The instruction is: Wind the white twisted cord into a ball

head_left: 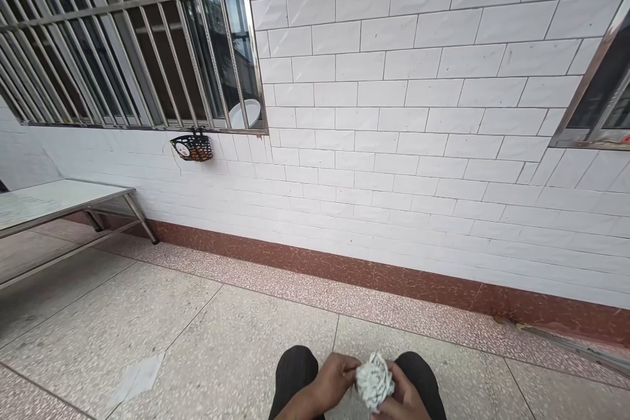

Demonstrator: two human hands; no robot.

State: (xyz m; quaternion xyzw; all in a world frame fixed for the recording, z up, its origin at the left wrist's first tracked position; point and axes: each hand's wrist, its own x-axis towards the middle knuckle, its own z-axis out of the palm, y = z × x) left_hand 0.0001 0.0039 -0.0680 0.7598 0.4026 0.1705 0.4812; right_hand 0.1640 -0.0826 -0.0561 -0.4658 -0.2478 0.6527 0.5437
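A pale, crumpled ball [375, 380] with ruffled, petal-like folds is held between my two hands, above the floor and between my knees. It may be paper or cloth; I cannot tell which. My right hand [404, 395] grips it from the right and from below, with some fingers hidden behind it. At its left edge, the thumb and fingers of my left hand [335, 377] are pinched together against the folds. Whether a small piece is caught in that pinch is too small to make out.
My dark-trousered knees [296, 364] flank the hands. On the left stands a low metal-framed table [69, 193]. A small black basket [193, 147] hangs under the barred window [123, 33]. A pale flat sheet [140, 377] lies on the speckled floor [236, 341]. Ahead is a white tiled wall [374, 138].
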